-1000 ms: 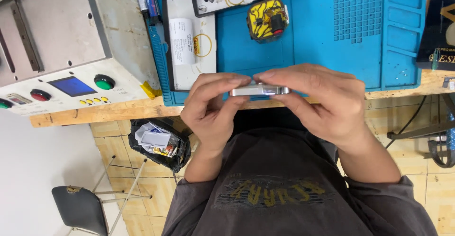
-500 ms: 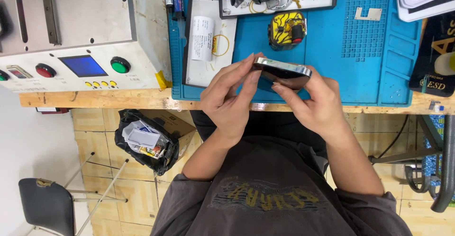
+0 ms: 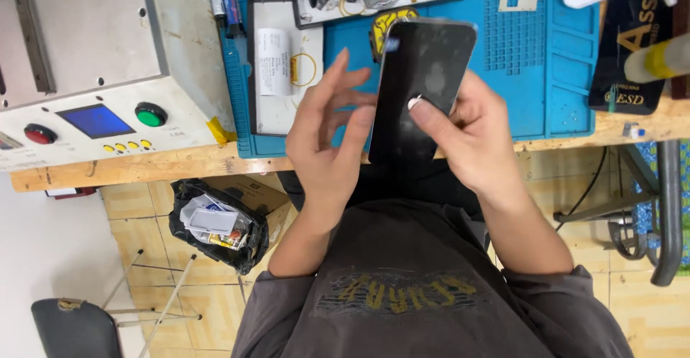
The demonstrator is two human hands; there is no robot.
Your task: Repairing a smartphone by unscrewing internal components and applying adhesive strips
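A flat black rectangular phone (image 3: 420, 88) is gripped upright by the right hand (image 3: 460, 131) (thumb across its face), presumably for inspection; the left hand (image 3: 330, 139) is spread open beside it.

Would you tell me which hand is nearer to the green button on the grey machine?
Left. The left hand is open beside the phone, on the green button's side; the right hand holds the phone farther away.

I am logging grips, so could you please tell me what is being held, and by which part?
The right hand holds a black phone by its lower half, thumb on its face. The left hand is open beside it.
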